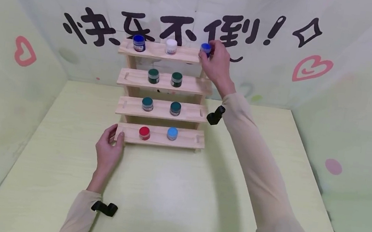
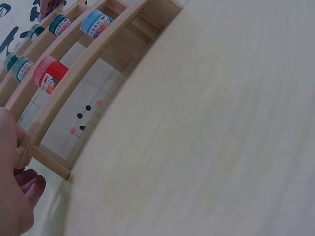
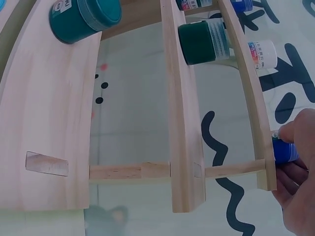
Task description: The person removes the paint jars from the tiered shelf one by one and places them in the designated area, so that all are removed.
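A four-tier wooden rack [image 1: 158,139] carries small paint jars. My right hand [image 1: 217,62] grips a blue paint jar [image 1: 206,48] between thumb and fingers at the right end of the top tier; the right wrist view shows the jar [image 3: 284,149] at the board's edge. On that tier also stand a dark blue jar [image 1: 139,43] and a white jar [image 1: 171,47]. My left hand [image 1: 109,149] holds the left end of the lowest tier, thumb at the front and fingers round the end. Close to it stands a red jar [image 1: 144,133]; a light blue jar [image 1: 172,133] is farther right.
Green jars stand in pairs on the two middle tiers, one being a dark green jar [image 1: 153,76] and another a teal jar [image 1: 175,108]. The rack stands on a pale table [image 1: 162,198] against a printed backdrop [image 1: 246,81]. Each wrist wears a black device [image 1: 216,115].
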A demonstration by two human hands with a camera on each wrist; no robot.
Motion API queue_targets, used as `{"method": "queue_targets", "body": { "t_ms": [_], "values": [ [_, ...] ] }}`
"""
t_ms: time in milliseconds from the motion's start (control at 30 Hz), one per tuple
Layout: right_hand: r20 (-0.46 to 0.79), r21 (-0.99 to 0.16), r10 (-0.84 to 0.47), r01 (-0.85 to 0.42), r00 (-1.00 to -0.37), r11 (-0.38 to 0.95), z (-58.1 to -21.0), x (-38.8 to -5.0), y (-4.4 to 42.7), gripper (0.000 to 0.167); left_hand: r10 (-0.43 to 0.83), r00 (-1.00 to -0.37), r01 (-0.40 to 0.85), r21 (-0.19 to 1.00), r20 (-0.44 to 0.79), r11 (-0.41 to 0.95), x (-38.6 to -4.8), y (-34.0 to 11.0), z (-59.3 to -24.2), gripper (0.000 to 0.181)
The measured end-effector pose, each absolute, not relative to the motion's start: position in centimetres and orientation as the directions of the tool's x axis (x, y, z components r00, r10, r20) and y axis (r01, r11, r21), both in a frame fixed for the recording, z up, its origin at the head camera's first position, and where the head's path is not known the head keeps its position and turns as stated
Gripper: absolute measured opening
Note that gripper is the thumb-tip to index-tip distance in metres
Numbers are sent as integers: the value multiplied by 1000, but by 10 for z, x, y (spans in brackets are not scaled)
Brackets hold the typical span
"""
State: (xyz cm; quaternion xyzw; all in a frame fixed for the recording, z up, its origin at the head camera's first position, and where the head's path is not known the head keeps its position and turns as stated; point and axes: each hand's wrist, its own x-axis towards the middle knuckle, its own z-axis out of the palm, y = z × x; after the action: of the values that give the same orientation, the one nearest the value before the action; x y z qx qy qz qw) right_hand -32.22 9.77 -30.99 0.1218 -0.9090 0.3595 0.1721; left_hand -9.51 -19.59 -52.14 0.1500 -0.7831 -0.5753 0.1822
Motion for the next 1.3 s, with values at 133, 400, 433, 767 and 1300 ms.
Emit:
{"method": "queue_targets", "body": {
  "t_ms": [133,400,433,767,1300],
  "values": [
    [440,-608,-84,-365,-894,706,-311,-322,103,41,-436,-896,-39,962,86,269,-97,-194,-522,42],
    [510,-634,-33,-401,-860,661,-312,-322,117,38,-403,-915,-40,993,8,109,-101,-192,-521,45],
    [512,-637,-26,-400,-858,658,-311,-321,119,37,-397,-918,-35,995,3,88,-101,-191,-520,46],
    [545,-660,48,-393,-837,641,-308,-317,140,35,-351,-936,15,1000,21,22,-100,-196,-521,48],
    [480,-692,114,-295,-870,659,-327,-306,175,36,-324,-944,-60,998,-64,-21,-109,-197,-519,47]
  ]
}}
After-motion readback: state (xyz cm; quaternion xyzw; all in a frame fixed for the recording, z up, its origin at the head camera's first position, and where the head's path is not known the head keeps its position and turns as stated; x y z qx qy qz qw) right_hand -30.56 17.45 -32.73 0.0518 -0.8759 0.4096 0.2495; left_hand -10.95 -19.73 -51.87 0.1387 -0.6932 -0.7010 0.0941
